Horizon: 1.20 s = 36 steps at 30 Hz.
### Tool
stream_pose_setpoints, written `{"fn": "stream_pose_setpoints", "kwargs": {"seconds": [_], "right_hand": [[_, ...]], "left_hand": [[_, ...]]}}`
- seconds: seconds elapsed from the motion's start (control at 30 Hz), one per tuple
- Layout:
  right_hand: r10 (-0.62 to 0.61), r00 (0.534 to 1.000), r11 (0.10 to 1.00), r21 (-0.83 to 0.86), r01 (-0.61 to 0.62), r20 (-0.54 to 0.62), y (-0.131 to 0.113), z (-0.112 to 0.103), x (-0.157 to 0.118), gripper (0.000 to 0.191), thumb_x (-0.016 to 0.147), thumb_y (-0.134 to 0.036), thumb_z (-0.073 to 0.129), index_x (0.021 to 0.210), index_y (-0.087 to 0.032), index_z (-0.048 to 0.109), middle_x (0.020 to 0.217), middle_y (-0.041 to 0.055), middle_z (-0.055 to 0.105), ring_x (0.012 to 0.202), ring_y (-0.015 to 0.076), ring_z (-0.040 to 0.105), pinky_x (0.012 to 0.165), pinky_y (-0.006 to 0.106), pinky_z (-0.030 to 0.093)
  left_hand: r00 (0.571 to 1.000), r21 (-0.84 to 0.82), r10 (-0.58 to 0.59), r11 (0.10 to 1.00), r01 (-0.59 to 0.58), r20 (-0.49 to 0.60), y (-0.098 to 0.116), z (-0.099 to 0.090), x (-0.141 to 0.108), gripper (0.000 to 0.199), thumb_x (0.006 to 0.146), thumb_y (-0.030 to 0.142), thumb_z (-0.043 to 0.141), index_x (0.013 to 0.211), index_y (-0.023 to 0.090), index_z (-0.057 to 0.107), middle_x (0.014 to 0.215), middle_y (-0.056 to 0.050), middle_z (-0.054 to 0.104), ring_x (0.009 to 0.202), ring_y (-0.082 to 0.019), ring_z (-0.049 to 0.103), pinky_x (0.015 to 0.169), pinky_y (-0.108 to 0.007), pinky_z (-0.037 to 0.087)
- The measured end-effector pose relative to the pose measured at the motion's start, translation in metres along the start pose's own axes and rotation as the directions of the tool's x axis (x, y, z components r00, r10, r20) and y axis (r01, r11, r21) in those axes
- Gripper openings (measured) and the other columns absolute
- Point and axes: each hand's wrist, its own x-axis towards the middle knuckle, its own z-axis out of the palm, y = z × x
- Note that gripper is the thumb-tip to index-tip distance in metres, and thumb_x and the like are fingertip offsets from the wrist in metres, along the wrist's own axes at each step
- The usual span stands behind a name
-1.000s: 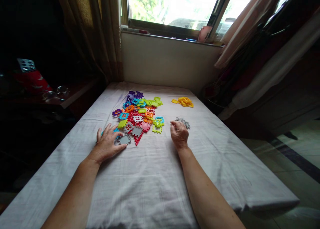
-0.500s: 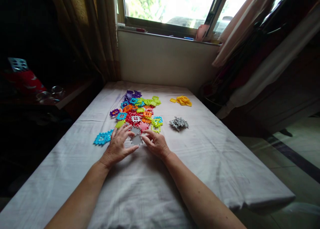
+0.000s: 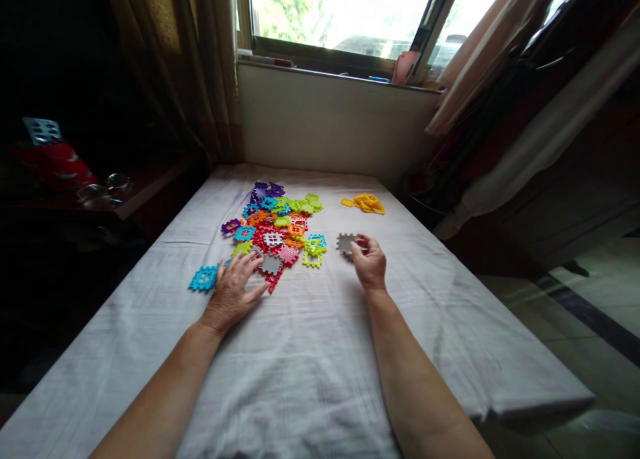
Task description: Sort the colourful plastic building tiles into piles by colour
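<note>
A pale, creased cloth covers the worktop (image 3: 300, 365), which fills the lower and middle frame. Beyond it are a wall (image 3: 330, 119) and a bright window (image 3: 330, 12) at the top. A curtain (image 3: 170, 65) hangs at upper left, hanging cloths (image 3: 505, 152) at upper right, and tiled floor (image 3: 540, 309) shows at right.

Left of centre, a multicoloured pile (image 3: 283, 222) of toothed plastic pieces lies on the cloth; a yellow pile (image 3: 369, 203) sits right of centre, farther back. The right hand (image 3: 371, 262) pinches a grey piece (image 3: 345, 243) between thumb and fingers, right of the multicoloured pile. The left hand (image 3: 233, 292) is open, fingers spread at that pile's near left edge, beside blue pieces (image 3: 203, 279).

The left fingers hide part of the pile, so contact is unclear. What lies beneath the grey piece is hard to tell. Both forearms are cut off at the bottom, and the left side is very dark.
</note>
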Motion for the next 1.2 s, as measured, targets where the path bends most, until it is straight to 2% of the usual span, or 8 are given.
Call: {"fn": "stream_pose_setpoints", "kwargs": {"seconds": [0.13, 0.3, 0.47, 0.6, 0.77, 0.9, 1.0, 1.2], "right_hand": [[0.127, 0.95, 0.992, 0.043, -0.12, -0.285, 0.025, -0.028, 0.029, 0.046, 0.071, -0.042, 0.063, 0.107, -0.013, 0.066, 0.09, 0.0074, 0.071, 0.059, 0.0137, 0.062, 0.057, 0.026, 0.051], [0.213, 0.95, 0.976, 0.091, -0.197, -0.23, 0.04, -0.023, 0.035, 0.051, 0.072, -0.04, 0.063, 0.114, -0.013, 0.067, 0.098, 0.0089, 0.074, 0.06, 0.013, 0.066, 0.052, 0.022, 0.048], [0.203, 0.956, 0.977, -0.023, -0.213, -0.213, 0.041, -0.021, 0.031, 0.049, 0.076, -0.036, 0.06, 0.115, -0.009, 0.069, 0.102, 0.0129, 0.075, 0.06, 0.0142, 0.066, 0.059, 0.025, 0.051], [0.01, 0.972, 0.979, -0.194, -0.057, -0.234, 0.029, -0.022, 0.02, 0.039, 0.081, -0.033, 0.054, 0.108, -0.01, 0.072, 0.106, 0.015, 0.073, 0.064, 0.0161, 0.066, 0.074, 0.032, 0.055], [-0.354, 0.93, 0.898, -0.245, 0.367, 0.094, 0.003, 0.01, -0.017, 0.026, 0.087, -0.027, 0.052, 0.096, -0.02, 0.075, 0.096, 0.0087, 0.074, 0.08, 0.0184, 0.068, 0.083, 0.032, 0.055], [-0.482, 0.755, 0.78, -0.174, 0.601, 0.445, -0.02, 0.045, -0.053, 0.022, 0.089, -0.03, 0.062, 0.107, -0.025, 0.074, 0.113, 0.0068, 0.073, 0.097, 0.0198, 0.068, 0.091, 0.033, 0.054], [-0.486, 0.653, 0.706, -0.18, 0.685, 0.581, -0.032, 0.06, -0.07, 0.037, 0.084, -0.038, 0.073, 0.118, -0.023, 0.071, 0.125, 0.0091, 0.07, 0.115, 0.0251, 0.062, 0.102, 0.039, 0.048], [-0.372, 0.65, 0.699, -0.26, 0.666, 0.663, -0.041, 0.069, -0.08, 0.035, 0.086, -0.035, 0.073, 0.118, -0.022, 0.071, 0.119, 0.0087, 0.071, 0.109, 0.0247, 0.061, 0.101, 0.039, 0.046]], "left_hand": [[1.0, 0.038, -0.025, 0.999, 0.025, 0.018, 0.003, -0.001, 0.001, 0.042, 0.09, 0.039, 0.056, 0.13, 0.028, 0.064, 0.148, -0.007, 0.057, 0.145, -0.033, 0.041, 0.121, -0.06, 0.023], [0.999, 0.049, -0.037, 0.998, 0.036, 0.022, 0.005, 0.0, 0.001, 0.041, 0.09, 0.039, 0.055, 0.128, 0.028, 0.066, 0.147, -0.008, 0.058, 0.143, -0.033, 0.043, 0.12, -0.06, 0.025], [0.999, 0.036, -0.013, 0.999, 0.012, 0.03, 0.003, 0.002, 0.0, 0.04, 0.091, 0.038, 0.055, 0.128, 0.03, 0.066, 0.142, -0.007, 0.062, 0.142, -0.033, 0.044, 0.119, -0.063, 0.024], [0.999, 0.02, 0.003, 1.0, -0.003, 0.034, 0.003, 0.003, -0.001, 0.039, 0.091, 0.038, 0.055, 0.127, 0.029, 0.067, 0.138, -0.006, 0.066, 0.142, -0.034, 0.045, 0.119, -0.065, 0.022], [0.998, -0.006, 0.027, 1.0, -0.027, 0.05, 0.004, 0.003, -0.001, 0.043, 0.091, 0.037, 0.055, 0.133, 0.029, 0.062, 0.135, -0.006, 0.068, 0.142, -0.032, 0.045, 0.12, -0.063, 0.021], [0.996, -0.023, 0.056, 0.998, -0.054, 0.076, 0.005, 0.002, -0.001, 0.045, 0.091, 0.037, 0.055, 0.134, 0.027, 0.061, 0.136, -0.006, 0.067, 0.142, -0.033, 0.045, 0.12, -0.064, 0.02], [0.994, -0.029, 0.069, 0.997, -0.067, 0.079, 0.006, 0.002, -0.001, 0.045, 0.092, 0.037, 0.054, 0.135, 0.028, 0.06, 0.133, -0.006, 0.069, 0.141, -0.031, 0.046, 0.12, -0.063, 0.022], [0.994, -0.033, 0.078, 0.997, -0.075, 0.08, 0.007, 0.001, 0.0, 0.043, 0.092, 0.036, 0.054, 0.134, 0.031, 0.061, 0.133, -0.004, 0.069, 0.138, -0.029, 0.05, 0.12, -0.06, 0.023]]}}
